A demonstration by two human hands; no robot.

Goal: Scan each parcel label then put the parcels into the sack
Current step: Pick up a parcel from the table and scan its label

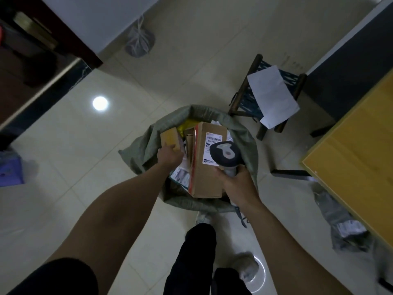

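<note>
Nearest the camera, two legs in black trousers [200, 252] and two grey shoes [246, 267] stand on pale floor tiles. Two bare forearms reach forward from the bottom corners.

The right hand [238, 186] has its fingers curled round the handle of one barcode scanner [225, 154]. The scanner's dark head hovers over the white label [212, 143] of a large cardboard carton [207, 179].

The left hand [170, 156] reaches into the mouth of one grey-green sack [138, 150]. Its fingertips are against the lower edge of a small brown box [169, 137]. The back of the hand hides them, so gripping or merely touching cannot be told.

Four parcels show inside the sack:
- the carton, lying on top with its label up
- the small box, at the left rim
- a flat packet [180, 176] with printed labels, under the carton's left side
- a yellow packet [183, 127], at the far rim (mostly buried)

To the right, one grey plastic mailer [340, 226] lies on the floor, partly under the edge of a yellow table [350, 158].

Beyond the sack stands one wooden stool [247, 101] with a blue woven seat. A white sheet [272, 94] is draped over the stool.

Farthest off, one tied translucent bag [139, 42] sits by the wall.
</note>
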